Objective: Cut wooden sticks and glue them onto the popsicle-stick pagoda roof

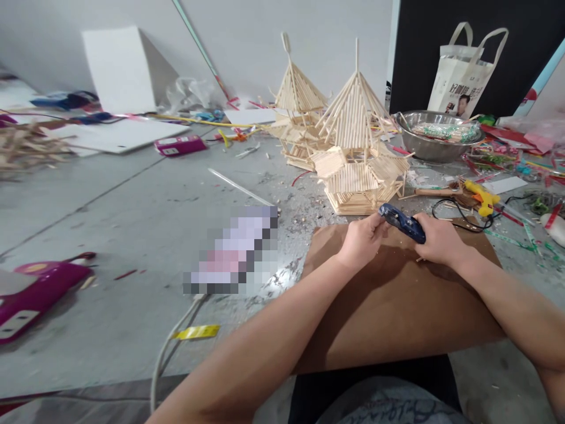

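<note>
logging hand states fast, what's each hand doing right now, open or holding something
Left hand: closed, fingertips at the dark blue tool's far end; whether it grips anything cannot be told.
Right hand: closed, holding the dark blue tool.

- I see my right hand [439,237] gripping a dark blue tool [404,224].
- My left hand [361,240] is at its left end, above a brown sheet [397,321].
- I spot a stick pagoda [356,123] beyond.

The front stick pavilion [354,178] is pale wood, matt and ribbed; the blue hand tool [402,224] looks blotched and worn; the brown sheet [397,312] — card or paper — is matt and smooth; the bowl [426,149] is shiny metal; the tabletop [145,235] is scuffed, gritty.
</note>
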The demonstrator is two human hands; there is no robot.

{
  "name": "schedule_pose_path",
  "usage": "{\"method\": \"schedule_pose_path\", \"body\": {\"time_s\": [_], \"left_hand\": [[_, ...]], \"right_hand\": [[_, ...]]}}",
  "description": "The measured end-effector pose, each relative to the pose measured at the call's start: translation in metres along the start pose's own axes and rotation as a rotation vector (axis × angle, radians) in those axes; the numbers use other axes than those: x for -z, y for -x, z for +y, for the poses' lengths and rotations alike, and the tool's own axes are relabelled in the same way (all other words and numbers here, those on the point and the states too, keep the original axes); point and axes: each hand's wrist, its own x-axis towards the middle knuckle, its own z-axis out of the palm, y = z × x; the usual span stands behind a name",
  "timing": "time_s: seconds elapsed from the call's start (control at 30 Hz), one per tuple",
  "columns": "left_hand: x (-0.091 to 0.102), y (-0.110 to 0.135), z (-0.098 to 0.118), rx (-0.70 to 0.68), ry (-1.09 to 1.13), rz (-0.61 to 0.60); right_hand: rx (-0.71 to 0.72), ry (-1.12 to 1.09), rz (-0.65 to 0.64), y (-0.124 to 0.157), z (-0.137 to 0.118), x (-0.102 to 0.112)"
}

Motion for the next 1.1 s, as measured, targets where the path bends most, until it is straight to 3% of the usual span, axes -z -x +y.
{"method": "schedule_pose_path", "body": {"time_s": [0.4, 0.57, 0.8, 1.0, 1.1], "left_hand": [[-0.004, 0.001, -0.007, -0.022, -0.101, -0.008], [-0.005, 0.002, -0.015, -0.057, -0.217, 0.014], [-0.004, 0.003, -0.016, -0.267, -0.354, 0.035], [0.0, -0.002, -0.016, -0.566, -0.442, 0.155], [0.001, -0.004, -0.016, -0.647, -0.447, 0.191]], "right_hand": [[-0.052, 0.047, -0.051, -0.001, -0.003, 0.002], [-0.031, -0.002, 0.01, -0.005, -0.004, -0.001], [0.125, -0.17, 0.038, -0.004, 0.007, -0.006], [0.197, -0.187, 0.006, -0.006, 0.012, -0.005], [0.229, -0.195, 0.0, -0.006, 0.014, -0.004]]}}
